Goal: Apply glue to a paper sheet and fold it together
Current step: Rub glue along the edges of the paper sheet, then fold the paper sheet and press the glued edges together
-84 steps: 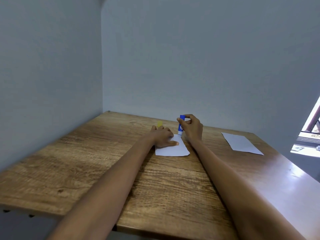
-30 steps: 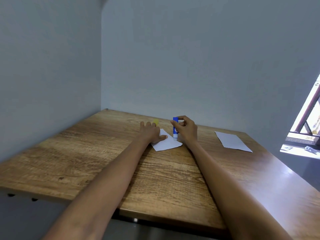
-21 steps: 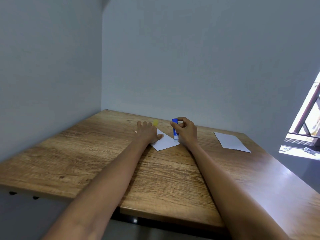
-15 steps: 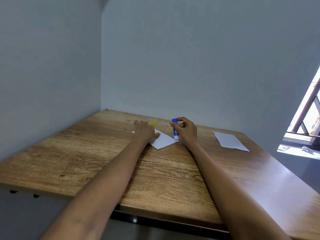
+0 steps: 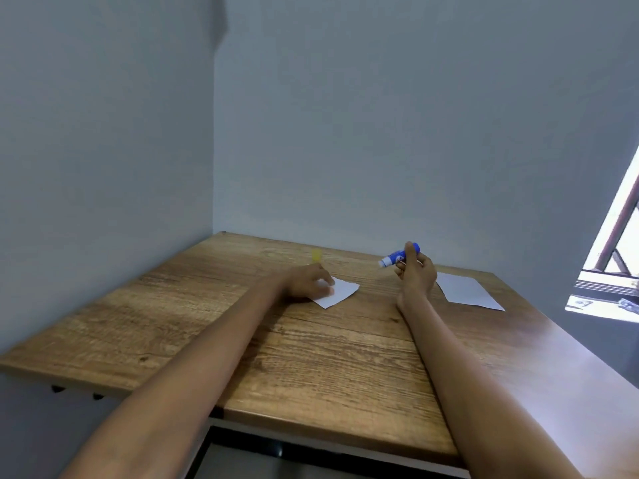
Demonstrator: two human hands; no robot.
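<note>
1. Near the far middle of the counter [image 5: 311, 357], the left hand [image 5: 307, 280] presses flat on the paper sheet [image 5: 337, 290], its fingers spread, likely pinning it down.
2. The right hand [image 5: 415, 271] hovers beside it, fingers closed around the blue glue stick [image 5: 399, 256], tip tilted left, clear of the sheet.
3. A yellow cap [image 5: 316, 255] stands behind the left hand; a second sheet [image 5: 466, 293] lies rightward. Nothing blocks folding.

The left hand [image 5: 311, 280] is motion-blurred and covers the left part of the paper sheet [image 5: 340, 292]. The small yellow object [image 5: 316, 255] beyond it is too blurred to identify. The right hand [image 5: 415, 273] hides part of the glue stick [image 5: 397, 257]. The lower frame edge crops both forearms and the table [image 5: 311, 368].
</note>
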